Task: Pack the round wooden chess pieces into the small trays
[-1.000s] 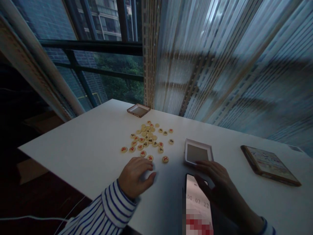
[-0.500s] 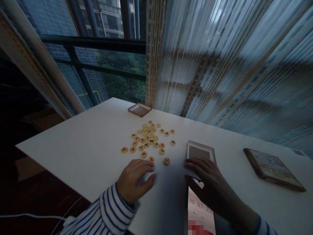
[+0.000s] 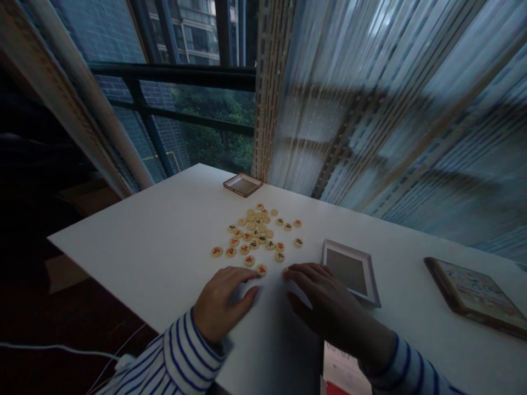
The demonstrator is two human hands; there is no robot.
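Note:
Many round xiangqi pieces (image 3: 254, 244) with red or black characters lie loosely in a group on the white table; some are plain side up. My left hand (image 3: 224, 302) rests at the near side of the group, thumb and fingers apart, fingertips at a red-marked piece (image 3: 261, 270). Its fingers hold nothing. To the right, my right hand (image 3: 329, 302) reaches in with its fingertips over another piece (image 3: 285, 271), mostly covered. The thumb is apart from the fingers. An open shallow box half (image 3: 373, 274) lies just beyond my right hand.
At the far edge stands another shallow open box (image 3: 242, 185). A flat box with a picture on top (image 3: 477, 291) lies at the right. Partly under my right forearm is a phone (image 3: 340, 365). Window and curtain (image 3: 329, 109) border the table's back edge.
My right hand has moved left from the shallow box half onto a piece, uncovering the box and hiding more of the phone. My left hand has barely moved. The view has shifted slightly.

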